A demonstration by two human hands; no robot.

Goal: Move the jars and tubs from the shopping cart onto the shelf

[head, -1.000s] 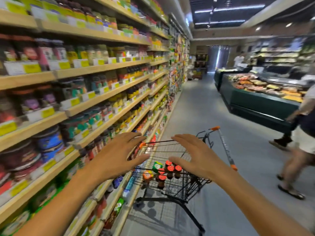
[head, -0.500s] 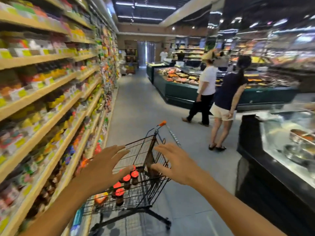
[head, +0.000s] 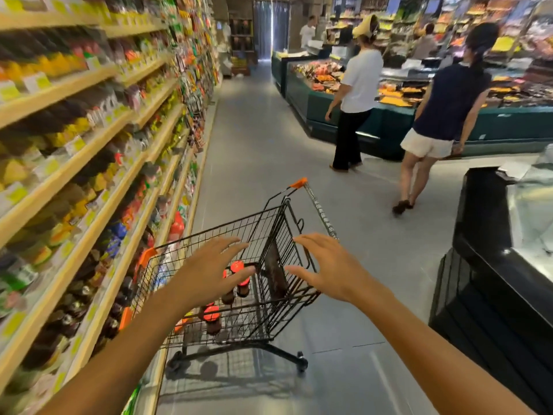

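A black wire shopping cart [head: 278, 235] with orange handle ends stands in the aisle beside the shelves. Several dark jars with red lids [head: 211, 319] stand inside it, partly hidden behind my left hand. My left hand [head: 209, 271] hovers over the cart's left half with fingers spread, holding nothing. My right hand [head: 326, 269] hovers over the cart's right side, fingers spread too, empty. The wooden shelf [head: 98, 202] runs along the left, packed with blurred jars and packets.
Two people [head: 359, 85] [head: 443, 115] stand at a green deli counter [head: 389, 121] across the aisle. A black display case [head: 493, 265] stands close on the right. Grey floor stretches ahead between shelves and counter.
The view has swung right, away from the shelves, and both hands stay spread above the cart. The two people have come into view.
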